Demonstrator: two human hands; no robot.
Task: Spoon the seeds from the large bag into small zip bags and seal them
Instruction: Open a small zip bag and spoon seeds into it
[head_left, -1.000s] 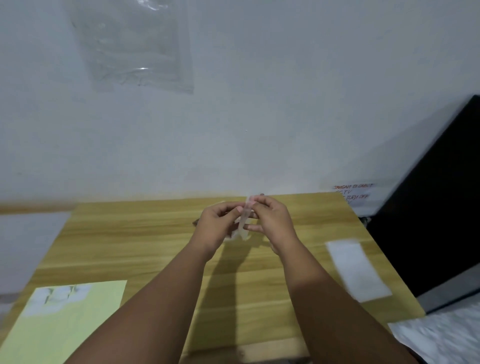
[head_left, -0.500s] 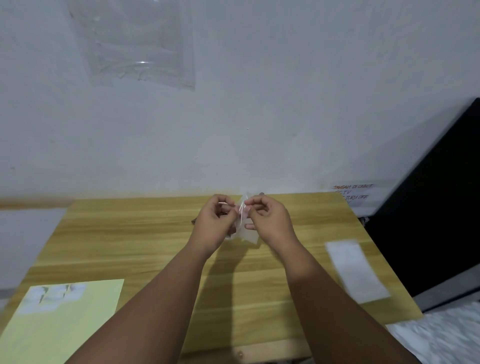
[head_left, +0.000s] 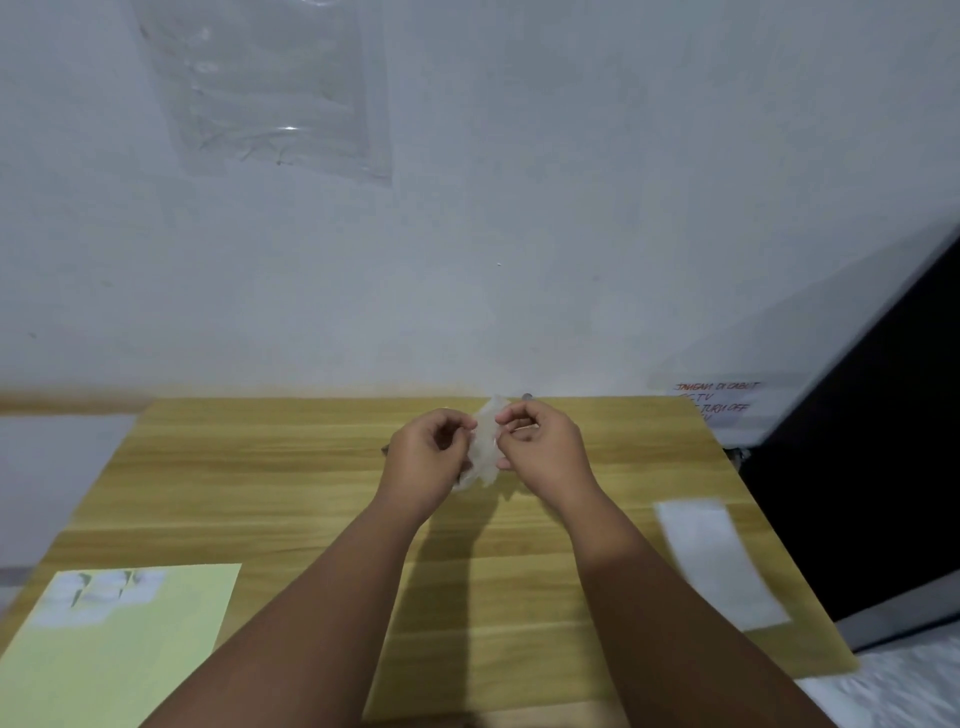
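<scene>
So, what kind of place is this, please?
Likely a plain room in a home or small office: a wooden table stands against a white wall, with a handwritten note stuck low on it. The left hand and right hand pinch a small zip bag.

We see one light wood-grain table (head_left: 260, 493), its far edge against the wall. At the near-left corner a pale yellow sheet (head_left: 156, 654) lies flat and runs out of view at the bottom, with what look to us like small bags (head_left: 98, 597) in a row on its far-left part, too blurred to count. On the right side a white strip (head_left: 719, 561) lies flat on the wood, long side running near to far and well apart from the sheet, and at the far edge sits a dark speck (head_left: 527, 397), too small to identify.
</scene>
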